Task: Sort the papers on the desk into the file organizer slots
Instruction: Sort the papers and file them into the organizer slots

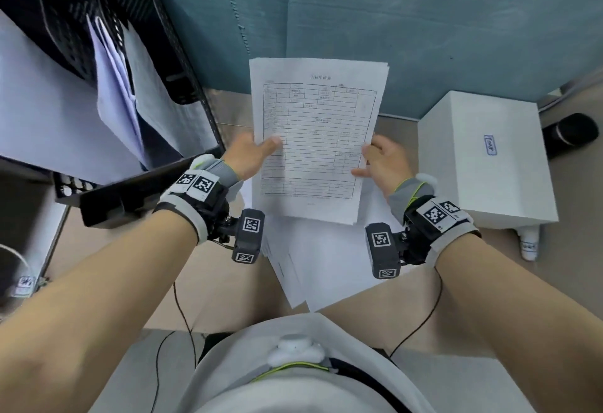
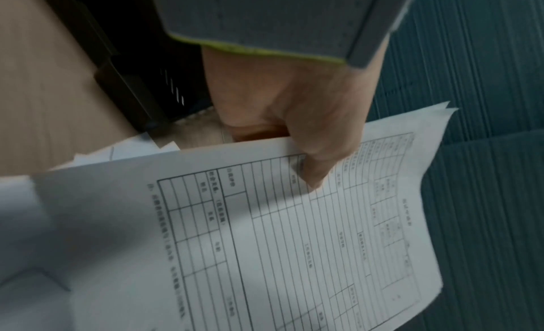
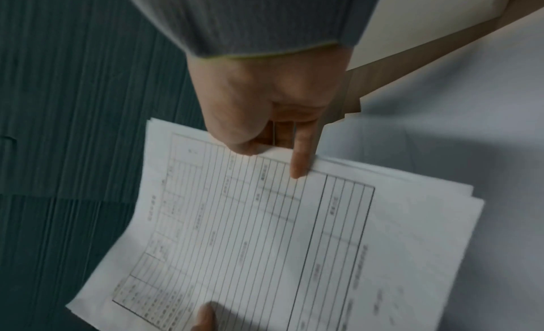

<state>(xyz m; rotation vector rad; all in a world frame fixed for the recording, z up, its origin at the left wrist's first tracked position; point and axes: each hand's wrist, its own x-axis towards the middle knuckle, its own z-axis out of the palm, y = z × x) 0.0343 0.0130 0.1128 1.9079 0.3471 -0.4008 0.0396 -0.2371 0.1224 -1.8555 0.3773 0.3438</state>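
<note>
Both hands — left hand (image 1: 249,155), right hand (image 1: 385,161) — pinch form stack (image 1: 313,138); print blurred, fingers beneath hidden.

White papers (image 1: 313,138) carry a black ruled table; the organizer (image 1: 137,21) is black mesh, the wall (image 1: 424,21) teal, the box (image 1: 483,158) white.

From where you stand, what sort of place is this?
Most likely an office desk. A black perforated file organizer already holds white sheets, both hands grip a stack of printed table forms over a tan wooden desktop, and a teal partition wall stands behind.
</note>
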